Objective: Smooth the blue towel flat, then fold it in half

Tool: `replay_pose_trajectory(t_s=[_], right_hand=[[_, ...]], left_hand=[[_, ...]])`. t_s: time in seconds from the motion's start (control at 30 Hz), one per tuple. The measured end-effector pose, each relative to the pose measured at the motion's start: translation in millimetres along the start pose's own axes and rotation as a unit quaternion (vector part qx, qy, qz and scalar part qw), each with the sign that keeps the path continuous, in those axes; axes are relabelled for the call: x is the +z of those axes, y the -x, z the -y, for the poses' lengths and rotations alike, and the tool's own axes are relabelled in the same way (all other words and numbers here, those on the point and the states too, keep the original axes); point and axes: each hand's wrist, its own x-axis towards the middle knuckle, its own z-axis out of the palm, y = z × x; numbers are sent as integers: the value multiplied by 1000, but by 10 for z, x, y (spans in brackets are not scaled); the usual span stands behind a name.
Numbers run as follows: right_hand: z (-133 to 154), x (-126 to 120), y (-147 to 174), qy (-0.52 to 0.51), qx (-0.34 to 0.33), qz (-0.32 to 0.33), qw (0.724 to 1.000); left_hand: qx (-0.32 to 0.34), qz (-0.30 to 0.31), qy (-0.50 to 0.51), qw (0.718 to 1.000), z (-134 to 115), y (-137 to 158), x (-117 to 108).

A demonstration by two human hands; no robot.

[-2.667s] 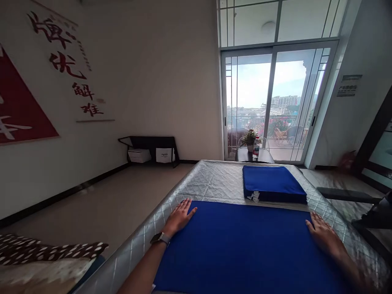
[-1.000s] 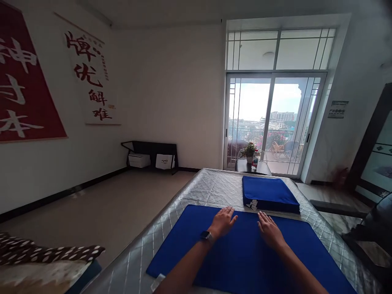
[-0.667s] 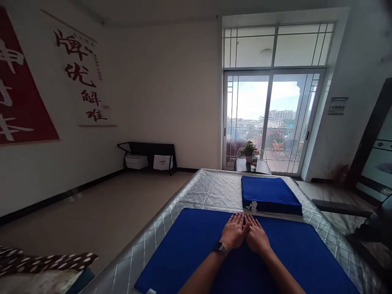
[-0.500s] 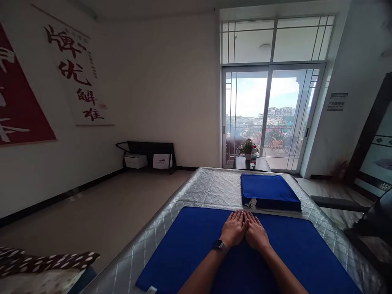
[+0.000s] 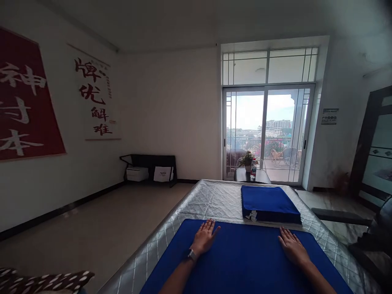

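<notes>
A blue cloth (image 5: 241,257) lies spread flat over the near part of the table. Flat on its far left part rests my left hand (image 5: 204,237), fingers stretched out and thumb apart, a watch on the wrist. My right hand (image 5: 294,247) lies open near the cloth's far right edge, palm down. Neither hand holds anything. Just beyond the cloth sits a stack of folded blue cloths (image 5: 269,202), with white tags at its near left corner.
A silver quilted cover (image 5: 211,196) drapes the table. Behind it stands a small black table (image 5: 241,175) with a potted plant (image 5: 247,160) and a bottle (image 5: 253,169). A patterned cushion (image 5: 45,281) is at lower left. A black bench (image 5: 339,216) stands at right.
My hands have slid apart from the middle of the cloth's far edge, the left one leftward, the right one rightward. The camera view has tilted up.
</notes>
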Motion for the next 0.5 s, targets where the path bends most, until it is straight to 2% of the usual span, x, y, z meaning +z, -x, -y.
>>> replay_pose_trajectory(t_s=[0.1,0.2,0.27,0.37,0.5], right_hand=[[-694,16,39,6,10,-69,998],[-1093,58,42,4,3,-87,996],[-1183,94,5,1,27,-70,997],[-1230,178,-70,7,68,-40,997],[-1381,322,-100,17,43,-45,998]], left_hand=[[-34,-7,-8,999,620,134,-153],[-93,-24,-23,995,1028,231,-234],[-126,-38,-33,991,1132,258,-250],[-129,-38,-45,990,1116,267,-261],[-122,-29,-57,990,1075,266,-266]])
